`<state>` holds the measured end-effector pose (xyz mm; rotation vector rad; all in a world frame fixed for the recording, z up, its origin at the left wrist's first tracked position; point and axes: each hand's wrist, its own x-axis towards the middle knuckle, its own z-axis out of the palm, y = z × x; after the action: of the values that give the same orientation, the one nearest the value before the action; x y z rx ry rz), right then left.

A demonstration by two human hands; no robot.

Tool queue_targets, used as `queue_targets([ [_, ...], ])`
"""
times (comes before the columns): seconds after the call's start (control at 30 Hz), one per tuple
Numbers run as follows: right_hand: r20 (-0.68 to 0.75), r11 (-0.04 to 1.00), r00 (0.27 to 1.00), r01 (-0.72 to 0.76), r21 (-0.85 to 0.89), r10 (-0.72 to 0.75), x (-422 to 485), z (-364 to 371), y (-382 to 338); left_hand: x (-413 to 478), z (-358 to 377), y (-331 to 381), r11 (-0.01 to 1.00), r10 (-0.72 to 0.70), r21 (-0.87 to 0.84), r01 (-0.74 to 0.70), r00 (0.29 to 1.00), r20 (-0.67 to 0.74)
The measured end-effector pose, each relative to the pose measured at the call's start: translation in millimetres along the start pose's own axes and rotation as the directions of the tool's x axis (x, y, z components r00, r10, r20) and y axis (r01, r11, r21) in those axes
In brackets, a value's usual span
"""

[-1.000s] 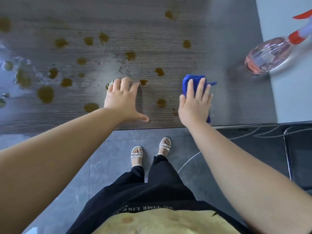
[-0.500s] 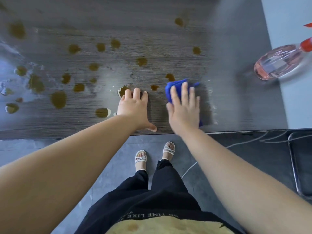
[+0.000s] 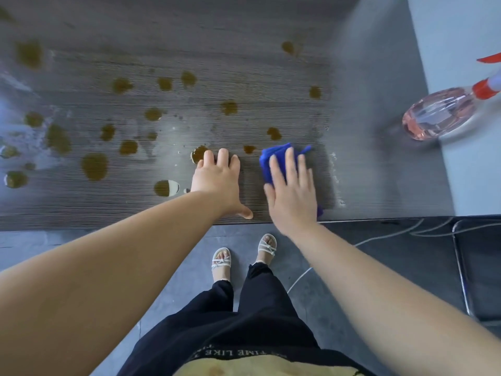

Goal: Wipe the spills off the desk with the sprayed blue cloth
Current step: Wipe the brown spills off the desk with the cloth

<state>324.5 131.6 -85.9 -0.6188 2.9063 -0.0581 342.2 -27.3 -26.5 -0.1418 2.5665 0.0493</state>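
A dark wood-grain desk (image 3: 271,31) spans the view, its near edge running straight across the middle. Brown spills (image 3: 95,165) dot the left and centre of the surface, the largest blots at the left, with smaller drops trailing toward the far right. One puddle (image 3: 166,188) near the front edge catches a bright reflection. A folded blue cloth (image 3: 273,161) lies flat on the desk close to the near edge, pressed under the right hand (image 3: 291,196); the left hand (image 3: 217,183) rests palm-down just beside it, fingertips touching a spill. A wet sheen streaks the surface right of the cloth. A pink spray bottle (image 3: 439,115) stands at the desk's right end.
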Motion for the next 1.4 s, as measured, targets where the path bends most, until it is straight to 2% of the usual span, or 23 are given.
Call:
queue_targets([
  [0.07,0.053,0.993,0.992,0.113,-0.037,-0.111,-9,1,8,0,0,0,1.0,0.006,0.004,-0.006,1.0,0.0],
  [0.1,0.049,0.995,0.995,0.092,-0.038,-0.091,-5,-1,18,-1,0,0,1.0,0.007,0.005,-0.007,1.0,0.001],
  [0.17,-0.001,0.996,0.998,-0.055,-0.067,0.055,13,-5,37,0,-1,1,1.0,0.009,0.014,-0.01,1.0,0.01],
  [0.23,0.007,0.972,0.976,-0.216,-0.098,0.217,40,-11,47,1,-1,1,1.0,0.009,0.022,-0.009,1.0,0.017],
  [0.3,-0.026,0.963,0.967,-0.256,-0.079,0.255,63,-15,42,2,-1,2,1.0,0.006,0.023,-0.006,1.0,0.022],
  [0.37,-0.028,0.981,0.981,-0.19,-0.028,0.19,68,-15,24,2,0,2,1.0,0.002,0.018,-0.002,1.0,0.024],
  [0.43,0.005,1.0,1.0,-0.018,-0.002,0.018,53,-10,11,2,1,1,1.0,-0.003,0.016,0.003,1.0,0.018],
  [0.5,0.035,0.983,0.982,0.186,-0.006,-0.186,29,-8,11,3,1,1,1.0,-0.001,0.017,0.001,1.0,0.013],
  [0.57,0.032,0.963,0.963,0.268,-0.002,-0.268,22,-10,29,3,0,2,1.0,0.004,0.025,-0.005,1.0,0.018],
  [0.63,0.021,0.981,0.98,0.196,-0.007,-0.196,32,-12,47,4,-2,3,0.999,0.01,0.039,-0.011,1.0,0.028],
  [0.73,0.004,0.993,0.993,-0.115,-0.009,0.115,71,-17,44,4,-2,3,0.999,0.009,0.044,-0.01,1.0,0.026],
  [0.8,-0.016,0.973,0.973,-0.23,0.017,0.23,89,-18,22,4,-1,1,1.0,0.009,0.026,-0.009,1.0,0.02],
  [0.83,-0.021,0.979,0.979,-0.202,0.033,0.203,91,-18,8,4,0,1,1.0,0.006,0.015,-0.007,1.0,0.019],
  [0.9,-0.021,0.999,1.0,0.003,0.042,-0.002,75,-11,-16,4,2,0,1.0,0.004,0.011,-0.004,1.0,0.009],
  [0.97,-0.008,0.976,0.976,0.216,0.036,-0.216,42,-5,-20,4,3,1,1.0,0.01,0.008,-0.01,1.0,-0.007],
  [1.03,0.004,0.953,0.953,0.302,0.03,-0.302,21,-3,-2,4,4,0,1.0,0.015,0.005,-0.015,1.0,-0.015],
  [1.1,-0.007,0.971,0.971,0.24,0.008,-0.24,27,-6,27,4,5,-1,1.0,0.019,0.014,-0.019,1.0,-0.012],
  [1.17,-0.012,0.999,0.999,0.033,-0.002,-0.033,50,-11,44,4,5,-1,0.999,0.025,0.035,-0.024,1.0,-0.01],
  [1.23,-0.028,0.987,0.987,-0.16,0.015,0.16,76,-13,35,4,6,-1,0.999,0.024,0.032,-0.024,1.0,-0.014],
  [1.27,-0.043,0.978,0.978,-0.205,0.032,0.206,82,-13,23,4,6,-1,1.0,0.022,0.021,-0.022,1.0,-0.016],
  [1.3,-0.053,0.979,0.979,-0.197,0.05,0.199,83,-13,8,4,6,-1,1.0,0.019,0.009,-0.019,1.0,-0.019],
  [1.33,-0.053,0.99,0.99,-0.128,0.051,0.131,78,-11,-6,4,6,-1,1.0,0.016,-0.002,-0.016,1.0,-0.024],
  [1.4,-0.023,0.993,0.994,0.111,0.034,-0.11,50,-4,-21,4,6,-1,1.0,0.013,-0.008,-0.014,0.999,-0.036],
])
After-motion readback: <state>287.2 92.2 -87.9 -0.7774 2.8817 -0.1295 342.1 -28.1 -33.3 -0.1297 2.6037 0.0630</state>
